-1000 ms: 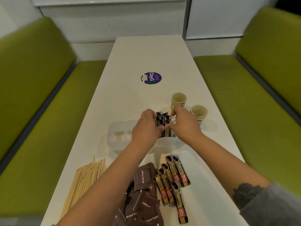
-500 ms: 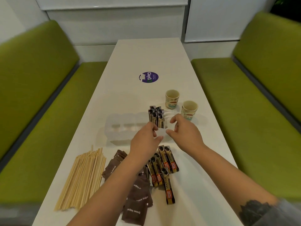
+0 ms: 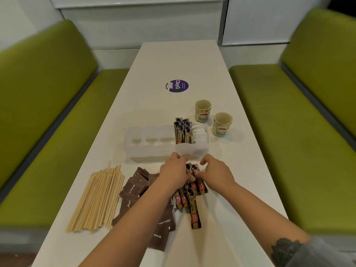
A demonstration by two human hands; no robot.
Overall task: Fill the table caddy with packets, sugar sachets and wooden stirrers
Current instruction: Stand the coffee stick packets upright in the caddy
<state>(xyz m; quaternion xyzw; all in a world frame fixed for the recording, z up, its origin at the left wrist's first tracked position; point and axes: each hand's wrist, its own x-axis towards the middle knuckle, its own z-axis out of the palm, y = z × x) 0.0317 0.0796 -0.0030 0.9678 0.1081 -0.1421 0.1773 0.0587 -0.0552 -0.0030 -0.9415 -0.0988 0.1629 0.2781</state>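
Fingers, left: curled down onto the top ends of the loose coffee granule sticks (image 3: 193,186), gathering them; a firm grip looks likely but is partly hidden.
Fingers, right: curled likewise, thumb and forefinger closing on the same sticks from the other side.
Left hand (image 3: 174,170): knuckles up, just in front of the caddy's near wall.
Right hand (image 3: 213,172): mirrors it, sticks between the two.
Change: a second ago both hands were at the caddy seating a bundle; half a second ago they were drawing back; now they are down on the table pile.
Meaning: first batch placed, second pickup beginning.
Table caddy (image 3: 154,153): translucent, mid-table; one bundle of sticks (image 3: 183,132) upright in a right-hand compartment, the left compartments unfilled.
Brown sugar sachets (image 3: 134,187): heaped under the left forearm, not yet loaded.
Wooden stirrers (image 3: 98,197): fanned at left, untouched.
Paper cups (image 3: 203,110): two, beyond the caddy.
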